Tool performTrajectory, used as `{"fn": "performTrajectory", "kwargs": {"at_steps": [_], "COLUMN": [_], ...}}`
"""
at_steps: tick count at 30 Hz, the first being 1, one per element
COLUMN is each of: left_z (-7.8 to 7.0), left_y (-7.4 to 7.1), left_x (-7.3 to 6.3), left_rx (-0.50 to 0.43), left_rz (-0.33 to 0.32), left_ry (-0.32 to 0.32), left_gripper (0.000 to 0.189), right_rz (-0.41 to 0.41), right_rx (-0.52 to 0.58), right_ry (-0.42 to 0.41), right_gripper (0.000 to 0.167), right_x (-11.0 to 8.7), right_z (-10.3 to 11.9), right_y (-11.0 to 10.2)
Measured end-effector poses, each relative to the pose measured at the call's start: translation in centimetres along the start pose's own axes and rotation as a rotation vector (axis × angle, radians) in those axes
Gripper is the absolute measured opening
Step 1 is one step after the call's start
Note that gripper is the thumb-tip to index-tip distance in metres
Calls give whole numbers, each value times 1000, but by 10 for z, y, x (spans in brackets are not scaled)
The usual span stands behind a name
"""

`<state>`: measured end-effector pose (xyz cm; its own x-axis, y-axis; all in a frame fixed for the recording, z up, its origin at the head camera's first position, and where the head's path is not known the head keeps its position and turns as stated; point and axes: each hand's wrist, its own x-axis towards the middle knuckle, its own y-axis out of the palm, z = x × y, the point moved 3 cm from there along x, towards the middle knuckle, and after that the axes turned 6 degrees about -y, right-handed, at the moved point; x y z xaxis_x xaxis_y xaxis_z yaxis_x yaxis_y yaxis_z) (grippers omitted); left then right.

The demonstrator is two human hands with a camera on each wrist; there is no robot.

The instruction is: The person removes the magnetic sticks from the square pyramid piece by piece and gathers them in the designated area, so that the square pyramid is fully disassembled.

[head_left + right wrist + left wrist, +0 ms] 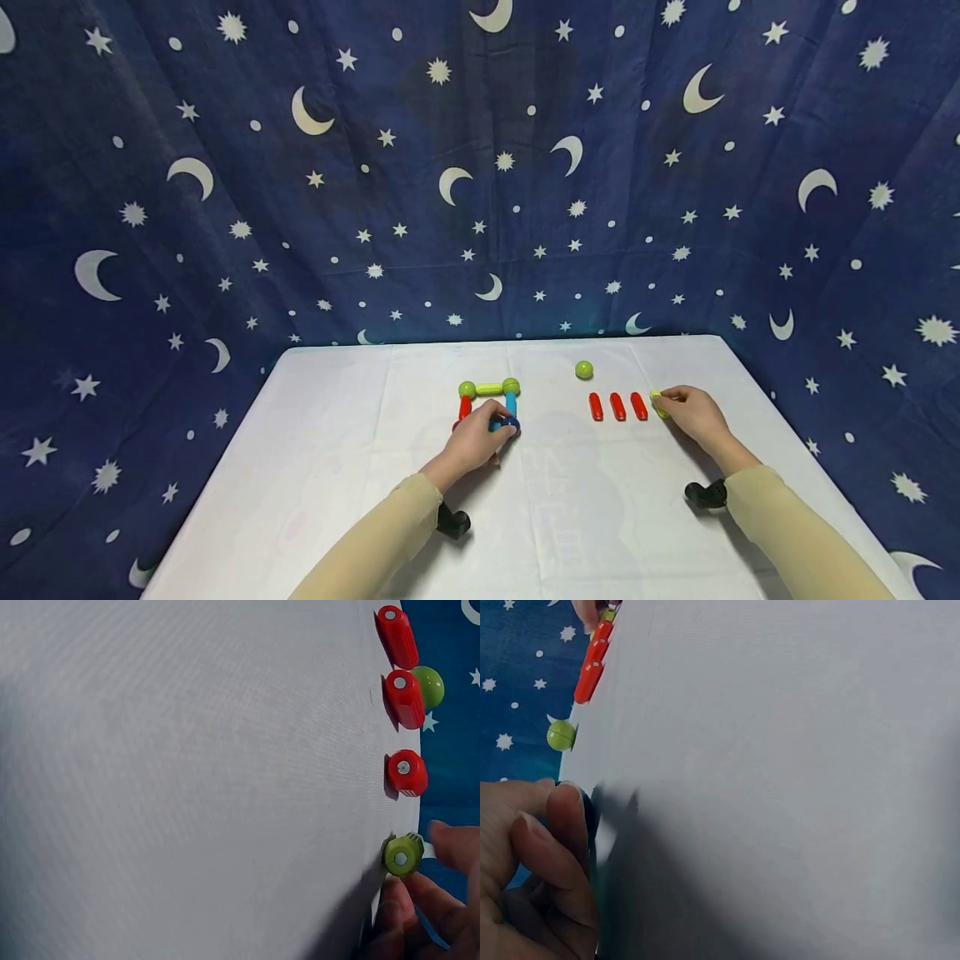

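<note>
My left hand [474, 437] grips a dark blue ball [511, 426] at the near right corner of a four-sided frame of toy rods and balls. A yellow-green rod [490, 389] joins two green balls along its far side; a light blue rod [512, 403] forms the right side and a red rod [465, 407] the left. Fingers cover much of the near side. Over to the right, my right hand [697, 412] pinches a loose yellow-green rod [403, 856] with a round silver end, between thumb and fingers at the table surface.
Beside the pinched rod, three red rods [618, 407] lie in a row on the white table [600, 517]. A loose green ball [584, 369] rests behind them. A dark blue curtain [480, 250] with moons and stars hangs along the table's back and sides.
</note>
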<state>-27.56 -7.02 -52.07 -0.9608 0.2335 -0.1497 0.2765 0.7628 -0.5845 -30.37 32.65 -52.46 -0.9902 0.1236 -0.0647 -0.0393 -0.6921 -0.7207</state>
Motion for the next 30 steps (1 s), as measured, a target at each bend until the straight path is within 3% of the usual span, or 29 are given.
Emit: {"fn": "performTrajectory", "kwargs": {"at_steps": [5, 9, 11, 14, 17, 20, 24, 30], "left_z": [5, 8, 8, 7, 7, 7, 7, 7], "left_y": [2, 1, 1, 0, 0, 0, -1, 0], "left_x": [-3, -4, -5, -4, -5, -5, -7, -7], "left_rx": [7, 61, 89, 125, 156, 178, 175, 182], "left_rz": [-1, -40, -60, -92, -120, -148, -165, -176], "left_ry": [-5, -2, 2, 21, 26, 26, 34, 58], "left_gripper": [40, 36, 31, 24, 21, 20, 17, 14], "right_rz": [-130, -186, -145, -7, 143, 233, 267, 211], "right_rx": [7, 58, 93, 164, 209, 215, 212, 174], "right_ry": [-42, -170, -257, -364, -390, -377, -368, -385], "right_gripper": [55, 44, 38, 33, 33, 32, 31, 30], "right_x": [-6, -11, -16, -26, -37, -44, -48, -45], "right_z": [12, 42, 62, 91, 115, 133, 150, 159], "right_y": [-6, 1, 14, 44, 81, 115, 145, 164]}}
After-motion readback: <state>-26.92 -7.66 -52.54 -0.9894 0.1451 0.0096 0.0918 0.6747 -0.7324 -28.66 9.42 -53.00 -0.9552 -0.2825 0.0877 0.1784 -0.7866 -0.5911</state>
